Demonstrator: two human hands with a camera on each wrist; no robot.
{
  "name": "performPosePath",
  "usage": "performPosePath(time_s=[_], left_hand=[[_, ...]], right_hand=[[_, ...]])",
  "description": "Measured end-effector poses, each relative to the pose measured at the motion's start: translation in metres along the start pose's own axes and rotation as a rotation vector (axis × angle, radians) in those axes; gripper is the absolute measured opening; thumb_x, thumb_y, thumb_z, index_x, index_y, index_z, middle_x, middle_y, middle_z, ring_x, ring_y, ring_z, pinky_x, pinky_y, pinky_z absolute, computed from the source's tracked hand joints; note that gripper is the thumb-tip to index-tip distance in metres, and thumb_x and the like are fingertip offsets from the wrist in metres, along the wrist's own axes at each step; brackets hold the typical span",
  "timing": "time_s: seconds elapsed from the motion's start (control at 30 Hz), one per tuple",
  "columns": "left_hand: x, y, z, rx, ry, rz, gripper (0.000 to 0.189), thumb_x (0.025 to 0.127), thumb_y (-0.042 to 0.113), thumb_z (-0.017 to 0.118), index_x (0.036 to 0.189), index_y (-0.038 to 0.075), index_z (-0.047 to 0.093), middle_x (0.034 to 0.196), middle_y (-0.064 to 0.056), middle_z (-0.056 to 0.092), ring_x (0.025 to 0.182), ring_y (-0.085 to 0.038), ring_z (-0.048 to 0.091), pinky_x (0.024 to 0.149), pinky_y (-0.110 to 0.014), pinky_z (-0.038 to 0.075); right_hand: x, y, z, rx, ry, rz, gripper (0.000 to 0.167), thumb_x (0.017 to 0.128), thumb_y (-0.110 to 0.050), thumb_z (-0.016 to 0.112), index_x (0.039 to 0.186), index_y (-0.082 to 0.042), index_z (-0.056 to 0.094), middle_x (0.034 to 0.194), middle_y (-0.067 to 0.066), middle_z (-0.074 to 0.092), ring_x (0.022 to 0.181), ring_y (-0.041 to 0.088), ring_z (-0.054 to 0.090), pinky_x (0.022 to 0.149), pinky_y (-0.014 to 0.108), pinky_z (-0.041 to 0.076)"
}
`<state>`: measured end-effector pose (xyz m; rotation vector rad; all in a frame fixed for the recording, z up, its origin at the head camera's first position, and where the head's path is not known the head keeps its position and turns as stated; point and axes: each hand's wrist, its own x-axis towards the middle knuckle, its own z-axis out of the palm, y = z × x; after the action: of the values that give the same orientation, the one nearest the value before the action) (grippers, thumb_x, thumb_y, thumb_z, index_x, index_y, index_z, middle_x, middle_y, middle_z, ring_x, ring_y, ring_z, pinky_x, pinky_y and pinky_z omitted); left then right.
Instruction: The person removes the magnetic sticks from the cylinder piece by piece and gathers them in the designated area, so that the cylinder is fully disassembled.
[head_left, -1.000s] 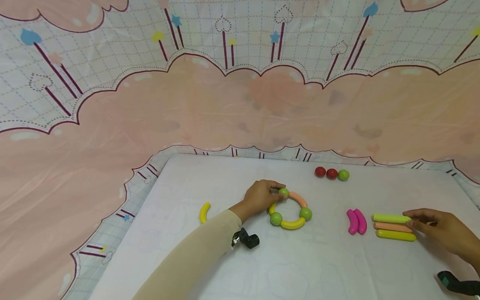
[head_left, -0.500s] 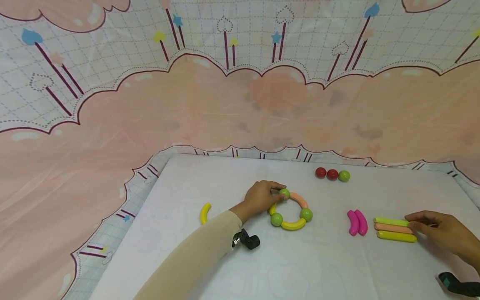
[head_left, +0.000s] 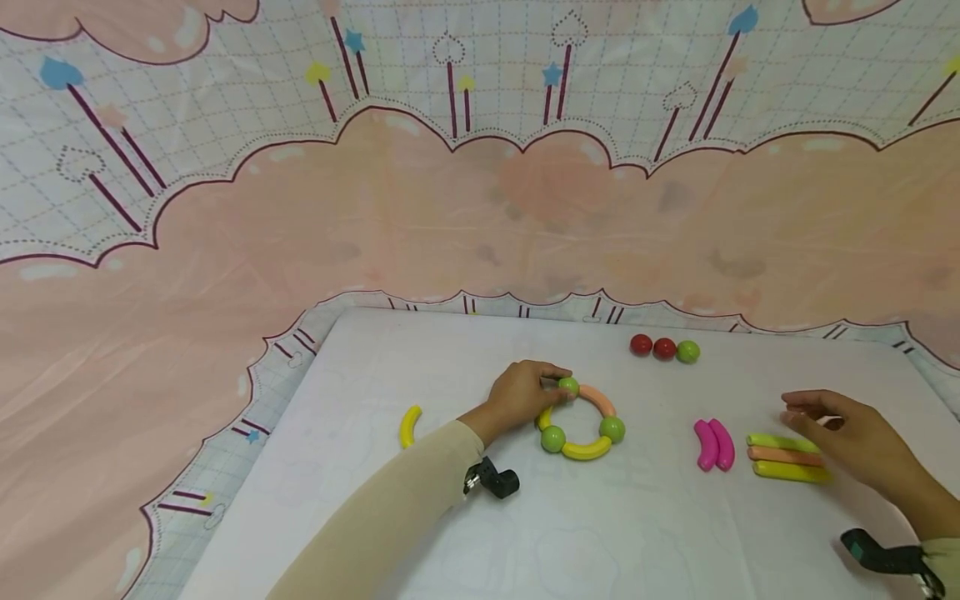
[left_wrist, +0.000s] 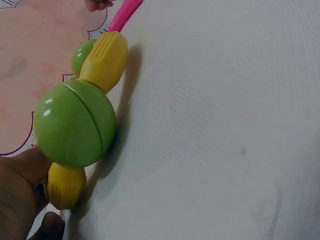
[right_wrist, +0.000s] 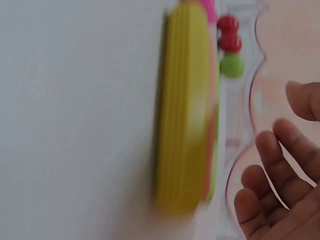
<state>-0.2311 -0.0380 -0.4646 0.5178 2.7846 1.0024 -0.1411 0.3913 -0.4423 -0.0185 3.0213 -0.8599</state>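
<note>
Head view: on the desk (head_left: 637, 533), the left hand (head_left: 517, 396) pinches the top green ball (head_left: 568, 387) of a ring (head_left: 587, 450) of 3 balls and 3 curved pieces; it looks almost or fully joined, though that hand hides 1 joint. Lying loose: 1 yellow arc (head_left: 408, 427), 2 pink arcs (head_left: 723, 444), 3 straight rods (head_left: 783, 455), 3 spare balls (head_left: 664, 349).

Left wrist view: glossy, seamed balls and ribbed yellow pieces, plastic by the look.

Right wrist view: the right hand (right_wrist: 282, 175) has its grip spread, apart from the blurred, grooved yellow rod (right_wrist: 182, 110).
</note>
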Motion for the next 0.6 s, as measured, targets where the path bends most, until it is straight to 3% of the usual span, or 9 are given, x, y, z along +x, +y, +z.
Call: performPosePath(time_s=[0.17, 0.43, 0.6], left_hand=[[0.000, 0.000, 0.000, -0.012, 0.002, -0.001, 0.034, 0.090, 0.040, 0.079, 0.123, 0.030, 0.076, 0.120, 0.013, 0.072, 0.077, -0.005, 0.054, 0.065, -0.022, 0.043], [0.001, -0.002, 0.001, -0.014, 0.012, -0.006, 0.035, 0.090, 0.041, 0.079, 0.123, 0.030, 0.076, 0.121, 0.013, 0.071, 0.079, -0.005, 0.054, 0.067, -0.022, 0.043], [0.001, -0.002, 0.002, -0.022, 0.008, -0.020, 0.036, 0.090, 0.042, 0.079, 0.124, 0.030, 0.076, 0.121, 0.013, 0.071, 0.082, -0.005, 0.055, 0.069, -0.023, 0.044]], right_hand=[[0.008, -0.038, 0.009, 0.040, -0.034, -0.076, 0.056, 0.102, -0.036, 0.066, 0.140, 0.003, 0.053, 0.127, 0.027, 0.061, 0.106, 0.039, 0.056, 0.073, 0.022, 0.046], [0.019, -0.092, 0.034, 0.098, -0.119, -0.102, 0.065, 0.099, -0.043, 0.068, 0.146, -0.003, 0.048, 0.135, 0.025, 0.055, 0.114, 0.043, 0.053, 0.081, 0.053, 0.055], [0.023, -0.113, 0.047, 0.124, -0.139, -0.123, 0.064, 0.097, -0.043, 0.071, 0.146, -0.007, 0.051, 0.137, 0.022, 0.056, 0.115, 0.042, 0.054, 0.085, 0.056, 0.053]])
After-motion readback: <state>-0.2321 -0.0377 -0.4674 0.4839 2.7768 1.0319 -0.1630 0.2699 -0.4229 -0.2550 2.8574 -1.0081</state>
